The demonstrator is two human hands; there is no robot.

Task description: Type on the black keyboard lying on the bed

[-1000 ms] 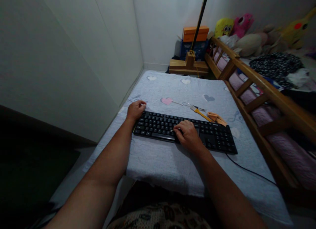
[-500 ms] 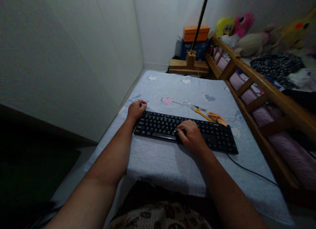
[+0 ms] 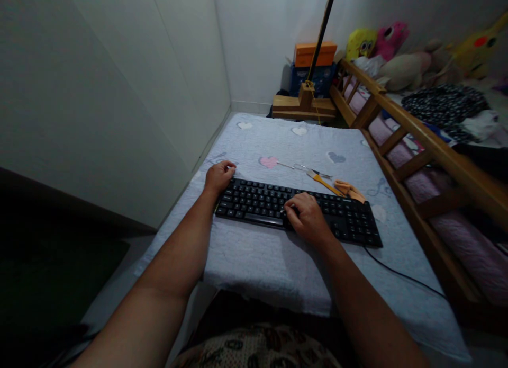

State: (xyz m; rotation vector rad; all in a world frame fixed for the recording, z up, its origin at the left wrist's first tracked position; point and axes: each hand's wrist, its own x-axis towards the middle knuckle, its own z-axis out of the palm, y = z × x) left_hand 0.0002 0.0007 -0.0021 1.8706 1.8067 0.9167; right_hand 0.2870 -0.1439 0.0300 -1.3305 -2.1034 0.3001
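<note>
A black keyboard (image 3: 262, 203) lies flat on a cloth-covered table, its keys facing up. My left hand (image 3: 219, 176) is at its far left corner, fingers curled and closed against the edge. Over the right-middle keys rests my right hand (image 3: 305, 214), with thumb and fingers drawn together in a pinch. Something small and pale shows at those fingertips, too small to name. Behind the keyboard lie a brush with a yellow handle (image 3: 323, 182), a thin metal tool (image 3: 286, 165) and a folded orange-brown cloth (image 3: 349, 190).
The keyboard's cable (image 3: 400, 274) runs right over the light blue tablecloth (image 3: 262, 262). A wooden bed rail (image 3: 420, 129) borders the table's right side. Beyond the far edge stand a wooden stand (image 3: 305, 106) with a dark pole and an orange box (image 3: 315, 54). A pale cabinet (image 3: 130, 92) is left.
</note>
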